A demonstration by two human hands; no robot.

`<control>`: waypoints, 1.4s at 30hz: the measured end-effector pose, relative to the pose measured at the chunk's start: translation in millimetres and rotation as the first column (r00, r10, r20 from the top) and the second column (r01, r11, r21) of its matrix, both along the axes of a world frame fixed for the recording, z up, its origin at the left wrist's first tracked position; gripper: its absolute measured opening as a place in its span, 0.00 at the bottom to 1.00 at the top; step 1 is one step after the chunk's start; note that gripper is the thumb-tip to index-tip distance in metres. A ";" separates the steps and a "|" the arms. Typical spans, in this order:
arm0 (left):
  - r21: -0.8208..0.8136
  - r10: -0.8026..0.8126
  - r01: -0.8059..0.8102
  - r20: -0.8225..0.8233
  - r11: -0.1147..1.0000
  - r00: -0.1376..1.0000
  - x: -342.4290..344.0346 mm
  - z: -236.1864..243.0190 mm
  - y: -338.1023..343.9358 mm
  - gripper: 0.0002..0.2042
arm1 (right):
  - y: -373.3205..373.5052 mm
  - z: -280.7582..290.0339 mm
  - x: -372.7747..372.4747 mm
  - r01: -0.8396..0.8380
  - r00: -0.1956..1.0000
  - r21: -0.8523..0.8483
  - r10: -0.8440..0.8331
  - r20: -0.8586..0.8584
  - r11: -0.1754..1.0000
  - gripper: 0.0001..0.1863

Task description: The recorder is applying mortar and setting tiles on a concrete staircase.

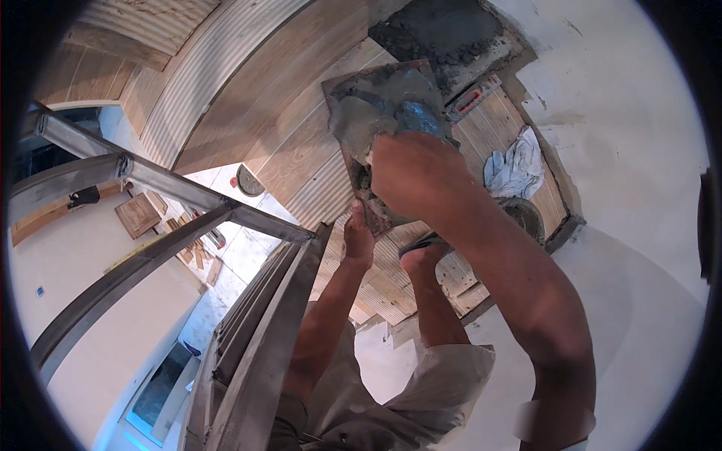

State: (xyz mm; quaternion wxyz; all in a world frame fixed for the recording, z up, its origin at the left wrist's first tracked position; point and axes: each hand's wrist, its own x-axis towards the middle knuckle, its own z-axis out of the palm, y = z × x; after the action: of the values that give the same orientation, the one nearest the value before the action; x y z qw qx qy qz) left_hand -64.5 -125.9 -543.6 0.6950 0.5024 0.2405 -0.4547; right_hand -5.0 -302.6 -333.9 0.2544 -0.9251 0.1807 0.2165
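Note:
My right hand is closed, knuckles up, around what looks like a trowel. Its blade is smeared with grey mortar, and my fist hides the handle. Below the blade lies a tile with brown edges, its upper face coated in wet mortar and a blue patch. My left hand grips the tile's near edge, thumb on top and the other fingers mostly hidden. My right forearm crosses over the tile's near right side.
Wood-look stair treads curve away to the left beside a metal railing. On the right lie a red-and-grey spirit level, a crumpled cloth and a round bucket. Wet mortar covers the step ahead. My foot stands close by.

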 end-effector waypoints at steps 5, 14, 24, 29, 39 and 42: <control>0.018 0.022 -0.022 -0.007 1.000 1.000 2.0 2.2 8.6 0.31 | 16.3 8.2 5.2 -0.065 0.988 0.030 0.068 -0.138 0.997 0.09; -0.088 0.109 -0.110 -0.016 0.990 0.994 -2.4 -12.6 14.9 0.24 | 29.6 8.0 -36.8 -0.113 0.925 0.029 0.116 -0.361 0.993 0.09; -0.043 0.118 -0.120 -0.035 0.992 0.992 -4.6 -15.0 14.7 0.25 | 45.9 4.7 -100.5 -0.035 0.950 -0.013 0.029 -0.312 0.999 0.14; -0.034 0.100 -0.101 -0.008 0.994 0.995 -4.8 -19.7 16.5 0.25 | 74.3 -17.1 -146.2 0.149 0.955 -0.024 -0.150 -0.254 0.989 0.22; -0.022 0.026 -0.025 0.035 0.999 0.999 -4.2 -31.5 22.0 0.23 | 177.4 -176.6 -246.6 0.489 0.870 -0.105 -0.476 0.128 0.866 0.25; 0.007 0.105 -0.105 0.000 0.994 0.994 -10.6 -24.2 15.0 0.23 | 180.9 -216.8 -260.1 0.536 0.808 -0.106 -0.473 0.352 0.837 0.24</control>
State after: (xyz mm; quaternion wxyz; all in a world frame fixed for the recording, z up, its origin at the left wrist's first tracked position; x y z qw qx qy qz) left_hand -75.1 -110.9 -567.8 0.7162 0.4913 0.2684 -0.4168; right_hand -265.1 -121.7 -550.7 0.2335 -0.8861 0.3995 -0.0273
